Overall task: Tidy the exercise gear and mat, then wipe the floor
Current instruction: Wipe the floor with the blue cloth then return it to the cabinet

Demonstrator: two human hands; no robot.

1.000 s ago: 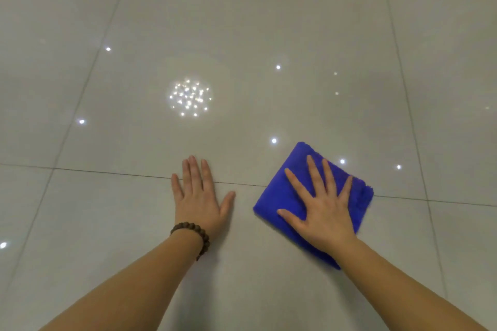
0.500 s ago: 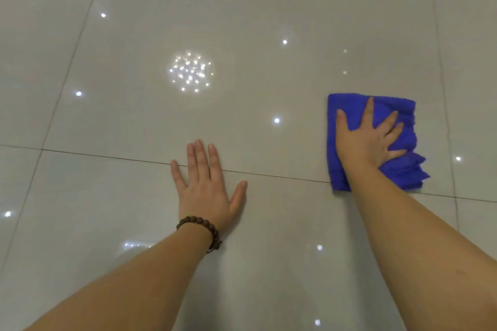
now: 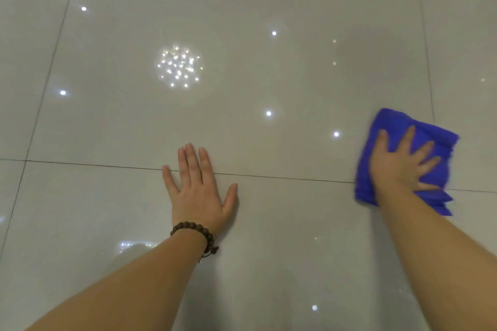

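- Head view: the right hand (image 3: pixel 398 166) lies flat on a folded blue cloth (image 3: pixel 390 126), its fingers (image 3: pixel 406 140) spread wide and straight, palm pressing the cloth onto the tiled floor (image 3: pixel 269 223). Nothing is curled round the cloth; the hand only presses it.
- Head view: the cloth sits at the right of the scene, straddling a grout line (image 3: pixel 282 177) that runs left to right. Its long axis runs near to far, leaning a little to the right at the far end. The layered folded edges show at its near right corner. Its outline is slightly blurred.
- Head view: the left hand (image 3: pixel 199 191) rests palm down on the bare floor near the middle, well apart from the cloth. Its four fingers (image 3: pixel 192 161) are straight and close together, pointing far, the thumb held out to the right. It holds nothing.
- Head view: a bead bracelet (image 3: pixel 196 231) of dark brown beads circles the left wrist.
- Head view: bright light reflections (image 3: pixel 178 67) dot the glossy tiles on the far left.
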